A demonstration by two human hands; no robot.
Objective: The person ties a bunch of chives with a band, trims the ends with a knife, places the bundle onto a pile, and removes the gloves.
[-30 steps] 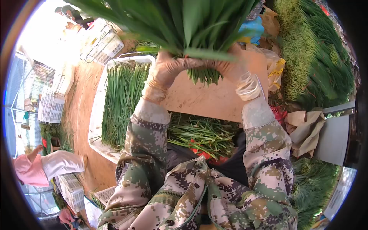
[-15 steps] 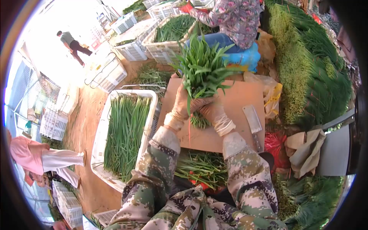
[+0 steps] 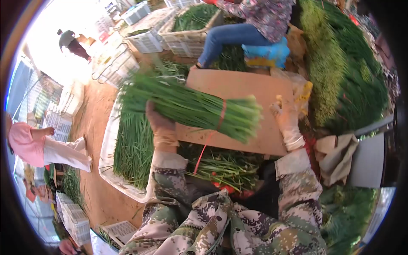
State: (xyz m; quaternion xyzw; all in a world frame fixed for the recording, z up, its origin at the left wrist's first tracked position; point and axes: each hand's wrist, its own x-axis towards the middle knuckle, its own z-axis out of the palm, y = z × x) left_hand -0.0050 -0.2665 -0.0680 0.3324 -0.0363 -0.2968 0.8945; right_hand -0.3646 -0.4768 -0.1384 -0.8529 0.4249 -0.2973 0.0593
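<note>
Left hand (image 3: 160, 124) grasps bundle of green stalks (image 3: 191, 104) bound with red band (image 3: 222, 114), above board (image 3: 238, 80) and white crate (image 3: 106, 158); right hand (image 3: 286, 121) near board's right edge, grip unclear.

Tan board (image 3: 242, 80) is largely bare on its upper part, with the red-tied bunch of green stalks (image 3: 187, 100) crossing over it in the left hand (image 3: 161, 121); too blurred to say whether the bunch touches the surface or hangs just above. Brown floor (image 3: 95, 114) carries a long white crate (image 3: 104, 163) of stalks just left of the board, plus a wire-handled crate (image 3: 121, 66) farther up and a low slatted crate (image 3: 121, 231) near the bottom. Loose greens (image 3: 165, 68) lie beyond the board's upper-left corner, near a stalk-filled basket (image 3: 182, 46).
</note>
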